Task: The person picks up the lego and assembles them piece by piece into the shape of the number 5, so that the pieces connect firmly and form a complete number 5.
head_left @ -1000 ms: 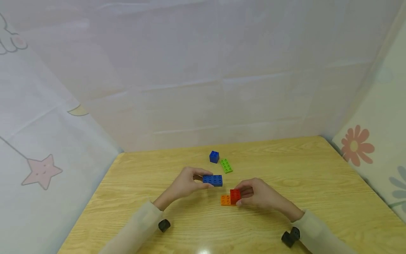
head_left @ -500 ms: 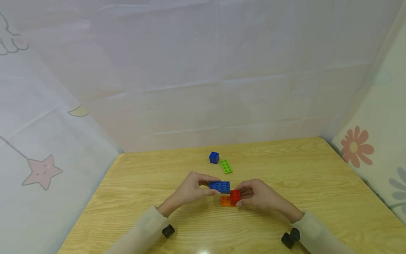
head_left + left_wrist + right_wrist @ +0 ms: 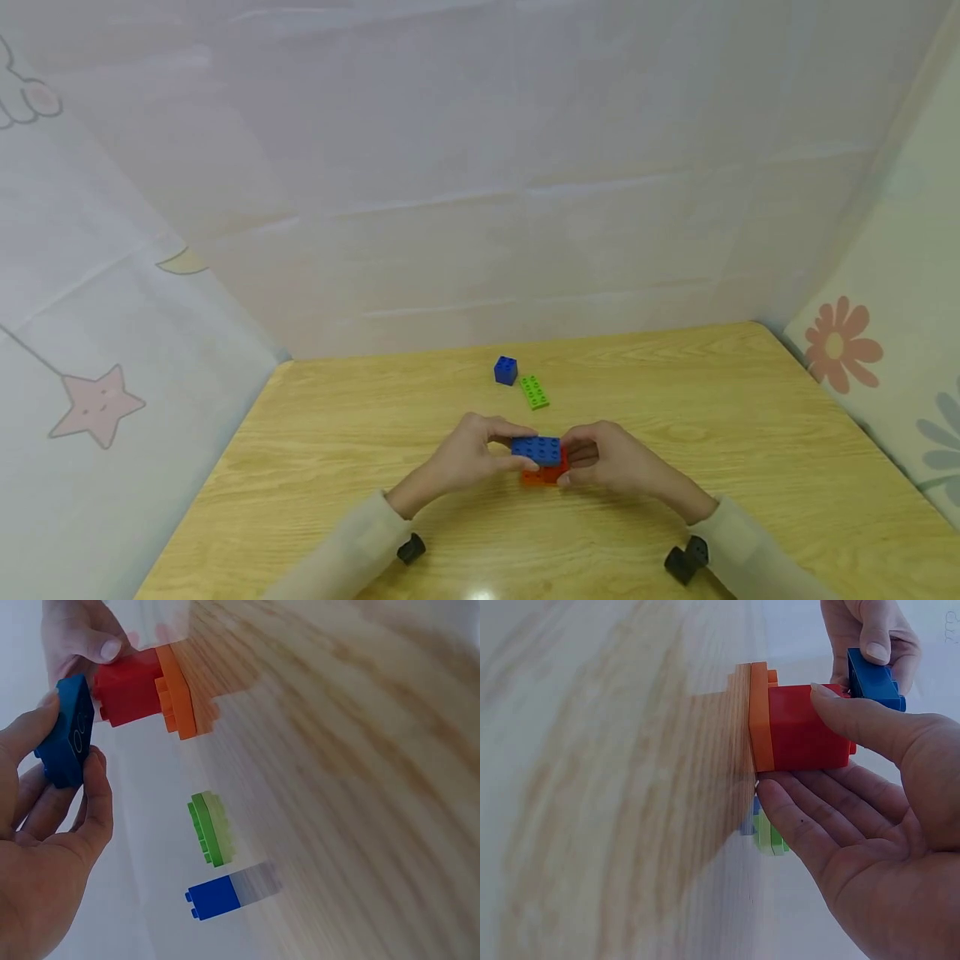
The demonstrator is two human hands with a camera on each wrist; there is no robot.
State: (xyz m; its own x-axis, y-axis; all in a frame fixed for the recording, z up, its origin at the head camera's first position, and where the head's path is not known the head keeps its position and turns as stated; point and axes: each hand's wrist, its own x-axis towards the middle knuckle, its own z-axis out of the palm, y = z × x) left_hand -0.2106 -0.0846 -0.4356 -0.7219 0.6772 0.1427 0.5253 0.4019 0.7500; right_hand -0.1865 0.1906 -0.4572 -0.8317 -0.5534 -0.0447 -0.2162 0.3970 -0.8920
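My left hand (image 3: 474,454) pinches a long blue toy brick (image 3: 537,451) between thumb and fingers, studs up. It hangs close over a red brick (image 3: 129,687), slightly tilted in the left wrist view, with a small gap between them. The red brick is seated on one end of a flat orange brick (image 3: 178,694) that lies on the table. My right hand (image 3: 617,460) grips the red brick from the right, thumb (image 3: 862,720) on its near side. From the head view, the blue brick hides most of the red one.
Farther back on the wooden table (image 3: 337,417) lie a small square blue brick (image 3: 506,371) and a flat green brick (image 3: 535,392). A pale printed cloth (image 3: 480,208) hangs behind the table's far edge, with more cloth at both sides.
My left hand has moved right and toward me, bringing the long blue brick from beside the red brick to above it. The right hand has stayed in place on the red brick.
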